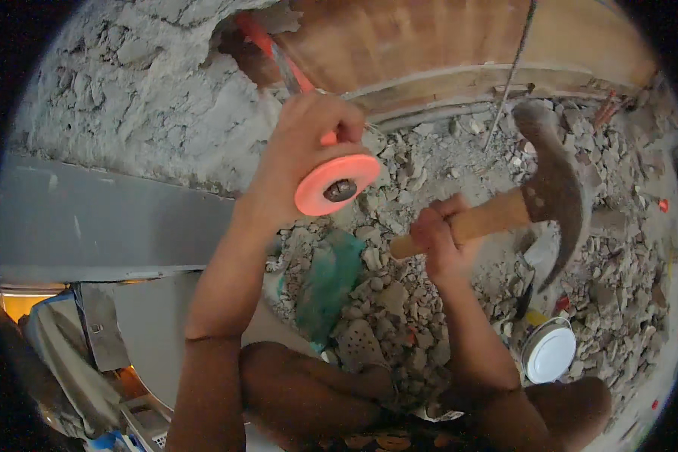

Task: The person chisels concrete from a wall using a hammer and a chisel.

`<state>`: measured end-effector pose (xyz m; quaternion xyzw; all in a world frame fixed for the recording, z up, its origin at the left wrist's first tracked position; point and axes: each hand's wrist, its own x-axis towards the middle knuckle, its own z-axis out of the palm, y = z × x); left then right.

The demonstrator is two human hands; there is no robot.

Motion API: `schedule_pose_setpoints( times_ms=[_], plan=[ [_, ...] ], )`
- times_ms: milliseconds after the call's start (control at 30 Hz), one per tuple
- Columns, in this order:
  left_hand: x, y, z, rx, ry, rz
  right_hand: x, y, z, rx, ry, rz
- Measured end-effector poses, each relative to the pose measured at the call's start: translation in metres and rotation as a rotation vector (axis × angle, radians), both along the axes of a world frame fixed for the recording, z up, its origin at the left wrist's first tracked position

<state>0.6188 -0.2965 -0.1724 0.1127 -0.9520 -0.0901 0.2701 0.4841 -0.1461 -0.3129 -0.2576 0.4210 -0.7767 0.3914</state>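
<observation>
My left hand is wrapped round a chisel with an orange-red grip and a round guard, its dark metal striking end facing me. The chisel's far end points up toward the broken edge of the rough grey wall, by a ragged hole; its tip is hard to make out. Lower and to the right, my right hand grips the wooden handle of a claw hammer. The hammer's dark metal head is held out to the right, apart from the chisel and slightly blurred.
Broken rubble covers the floor, with a green sheet or bag among it. A white-lidded bucket stands near my right knee. A thin rod rises at the back before a brown wooden surface. A grey panel lies left.
</observation>
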Motion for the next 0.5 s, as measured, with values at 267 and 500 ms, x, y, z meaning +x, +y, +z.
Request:
schedule_pose_setpoints(
  times_ms=[267, 500],
  plan=[
    [0.015, -0.026, 0.008, -0.001, 0.129, 0.196, 0.010, 0.012, -0.019, -0.016, 0.100, 0.034],
    [0.008, -0.048, 0.021, -0.260, 0.085, 0.143, 0.023, 0.019, -0.017, 0.065, 0.347, 0.060]
  ],
)
